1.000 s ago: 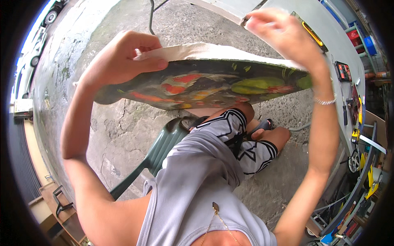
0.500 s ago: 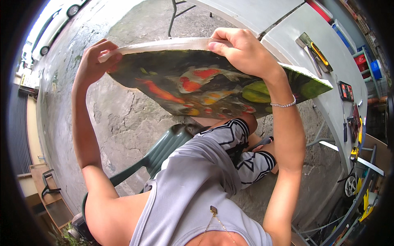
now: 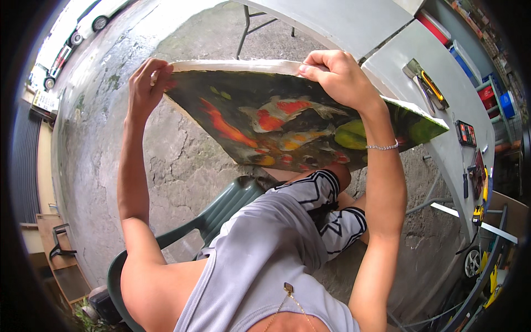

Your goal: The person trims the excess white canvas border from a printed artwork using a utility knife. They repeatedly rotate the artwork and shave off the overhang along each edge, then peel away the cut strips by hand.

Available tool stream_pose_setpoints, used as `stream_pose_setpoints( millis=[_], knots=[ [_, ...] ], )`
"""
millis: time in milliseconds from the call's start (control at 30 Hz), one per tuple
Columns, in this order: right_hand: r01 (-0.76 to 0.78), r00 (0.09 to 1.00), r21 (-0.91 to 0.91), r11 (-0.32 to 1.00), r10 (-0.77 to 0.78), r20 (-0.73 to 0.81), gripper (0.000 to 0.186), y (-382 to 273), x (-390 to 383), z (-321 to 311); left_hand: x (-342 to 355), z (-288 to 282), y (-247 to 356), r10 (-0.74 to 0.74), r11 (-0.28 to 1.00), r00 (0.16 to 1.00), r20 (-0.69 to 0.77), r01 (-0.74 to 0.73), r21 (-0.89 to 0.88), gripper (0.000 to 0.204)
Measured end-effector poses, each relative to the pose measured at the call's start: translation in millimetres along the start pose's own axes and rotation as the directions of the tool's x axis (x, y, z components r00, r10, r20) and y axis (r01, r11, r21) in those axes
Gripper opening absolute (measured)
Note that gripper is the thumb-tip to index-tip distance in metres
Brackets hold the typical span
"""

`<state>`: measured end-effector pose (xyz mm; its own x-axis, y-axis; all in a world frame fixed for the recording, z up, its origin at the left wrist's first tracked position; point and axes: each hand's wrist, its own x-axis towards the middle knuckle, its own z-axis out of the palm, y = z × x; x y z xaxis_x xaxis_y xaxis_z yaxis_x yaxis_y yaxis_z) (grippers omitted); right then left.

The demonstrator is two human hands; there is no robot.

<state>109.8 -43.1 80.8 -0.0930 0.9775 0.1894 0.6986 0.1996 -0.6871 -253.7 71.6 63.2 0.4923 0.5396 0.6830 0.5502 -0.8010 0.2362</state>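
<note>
The painting [image 3: 282, 116], a dark canvas with orange, red and white fish and green leaf shapes, stands tilted in front of the person, its painted face toward them and its lower edge down by the thighs; whether it rests on the legs I cannot tell. The left hand [image 3: 148, 88] pinches the upper left corner between thumb and curled fingers. The right hand [image 3: 340, 77] pinches the white upper edge [image 3: 238, 65] near its middle, thumb on the near side, and its wrist and forearm cross in front of the painted face. Beyond that wrist the upper edge runs on to a right corner that overlaps the rim of the grey-white table [image 3: 381, 22] in this view; whether the two touch is unclear. To the left of the canvas, cracked concrete floor [image 3: 94, 166] stretches away toward the parked cars [image 3: 99, 23], giving that side the wider room. On the right the table curves close by, with a scraper [image 3: 412, 69], a yellow-and-black knife [image 3: 433, 88] and a red-and-black case [image 3: 466, 133] lying on it. Below the canvas's lower left side sits the green chair [image 3: 232, 202], just beside the person's shorts [image 3: 307, 191].
</note>
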Motion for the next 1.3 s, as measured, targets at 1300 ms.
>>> stream_pose_setpoints(
  millis=[1300],
  knots=[
    [0.070,0.995,0.103,0.992,-0.077,0.058,0.030,25.3,12.2,-3.3,-22.2,70.1,-2.4,-0.590,0.803,0.440,-0.677,0.406,-0.436,0.016]
  ],
)
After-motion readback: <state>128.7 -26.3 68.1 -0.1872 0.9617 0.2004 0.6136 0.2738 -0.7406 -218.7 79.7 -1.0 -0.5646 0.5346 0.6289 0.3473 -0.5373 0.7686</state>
